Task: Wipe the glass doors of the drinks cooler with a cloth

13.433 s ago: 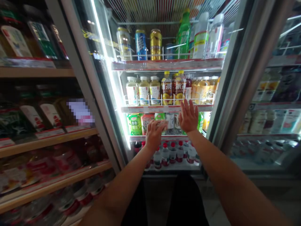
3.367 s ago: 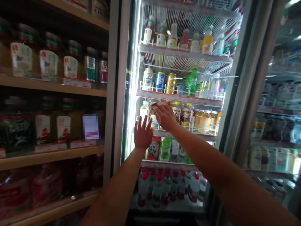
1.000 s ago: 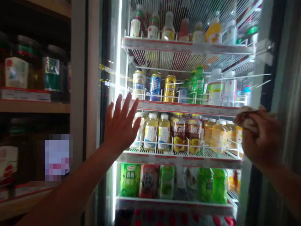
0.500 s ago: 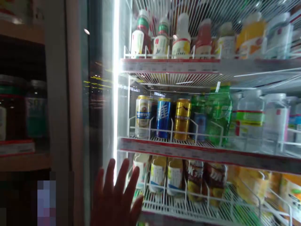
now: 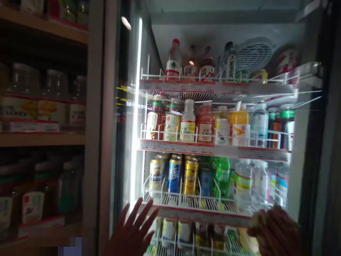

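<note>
At the bottom, left of centre, my left hand [image 5: 134,229] has its fingers spread, palm toward the lit drinks fridge; whether it touches the glass I cannot tell. My right hand [image 5: 279,231], low on the right, is closed on a crumpled pale cloth [image 5: 258,220], blurred and dim. Beyond the hands, a white wire shelf [image 5: 170,201] carries a white can [image 5: 156,174], a blue can [image 5: 174,175] and a gold can [image 5: 190,176]. A big green bottle [image 5: 221,174] stands to their right. Reflections lie across the view of the shelves.
Higher shelves hold juice bottles [image 5: 188,122] and a red-capped bottle [image 5: 173,60]. A bright light strip [image 5: 136,106] runs down the fridge's left side. Left of the door frame [image 5: 94,124] are wooden shelves [image 5: 39,139] with bottles. A round fan grille [image 5: 254,55] sits at the back.
The view has tilted up and drawn back, so the top shelf and right side of the fridge now show. My right hand with the cloth has come into view; my left hand stays spread.
</note>
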A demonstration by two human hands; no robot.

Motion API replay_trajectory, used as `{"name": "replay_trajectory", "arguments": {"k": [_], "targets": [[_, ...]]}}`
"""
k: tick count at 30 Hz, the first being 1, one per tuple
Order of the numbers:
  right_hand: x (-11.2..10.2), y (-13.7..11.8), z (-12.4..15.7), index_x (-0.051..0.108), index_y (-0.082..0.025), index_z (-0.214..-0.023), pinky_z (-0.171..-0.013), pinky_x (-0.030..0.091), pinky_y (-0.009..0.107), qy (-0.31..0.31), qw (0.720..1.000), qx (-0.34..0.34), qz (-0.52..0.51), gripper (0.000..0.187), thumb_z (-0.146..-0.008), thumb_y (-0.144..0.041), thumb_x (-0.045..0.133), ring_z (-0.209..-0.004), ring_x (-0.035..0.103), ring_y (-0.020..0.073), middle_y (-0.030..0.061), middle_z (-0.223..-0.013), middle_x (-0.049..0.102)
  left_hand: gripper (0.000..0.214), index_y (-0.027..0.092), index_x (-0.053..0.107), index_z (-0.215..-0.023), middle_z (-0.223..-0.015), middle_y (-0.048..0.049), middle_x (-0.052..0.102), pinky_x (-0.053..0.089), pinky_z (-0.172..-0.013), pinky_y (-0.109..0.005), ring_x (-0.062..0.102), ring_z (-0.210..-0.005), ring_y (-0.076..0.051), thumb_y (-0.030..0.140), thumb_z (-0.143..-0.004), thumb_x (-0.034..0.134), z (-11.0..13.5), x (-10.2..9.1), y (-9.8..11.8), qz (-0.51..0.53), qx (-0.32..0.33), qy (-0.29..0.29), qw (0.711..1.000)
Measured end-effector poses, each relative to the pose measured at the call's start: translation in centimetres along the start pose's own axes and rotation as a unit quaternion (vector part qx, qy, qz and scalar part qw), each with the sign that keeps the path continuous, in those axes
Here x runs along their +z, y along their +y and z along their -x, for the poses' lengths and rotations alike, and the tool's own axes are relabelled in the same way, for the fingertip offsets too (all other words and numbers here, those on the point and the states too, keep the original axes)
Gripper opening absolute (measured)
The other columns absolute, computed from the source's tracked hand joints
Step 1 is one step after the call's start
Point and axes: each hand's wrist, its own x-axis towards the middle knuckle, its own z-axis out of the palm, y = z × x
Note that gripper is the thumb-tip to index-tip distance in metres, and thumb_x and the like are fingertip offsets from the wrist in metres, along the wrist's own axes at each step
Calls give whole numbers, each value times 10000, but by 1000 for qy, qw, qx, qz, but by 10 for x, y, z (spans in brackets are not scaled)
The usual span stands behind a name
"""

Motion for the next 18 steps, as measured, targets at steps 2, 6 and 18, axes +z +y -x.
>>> {"name": "replay_trajectory", "arguments": {"k": [2,6,18], "targets": [[-1,-4,-33,398,-507,-1495,-785,649,662,-15,1000,-13,2,850,-718,-281,659,-1060,717,413,-71,-1350,641,559,381,453,-1514,-1456,1,574,125,-1296,-414,300,-1507,-216,382,-964,557,-44,-16,-7,27,25,4,999],[-3,-22,-104,329,-368,-1572,-1155,421,681,-28,998,-56,-3,754,-885,-213,595,-1392,493,368,13,-1551,455,493,306,493,-1492,-1561,-53,449,172,-1272,-498,292,-1508,-286,332,-1001,531,-113,-43,-12,28,21,7,999],[23,-58,-336,526,-287,-1390,-1216,305,561,-11,975,-220,18,427,-966,-251,551,-1434,455,269,55,-1463,578,421,242,526,-1427,-1567,-68,446,310,-1206,-521,354,-1482,-297,257,-1008,492,-296,-83,-39,-68,133,63,987]]}}
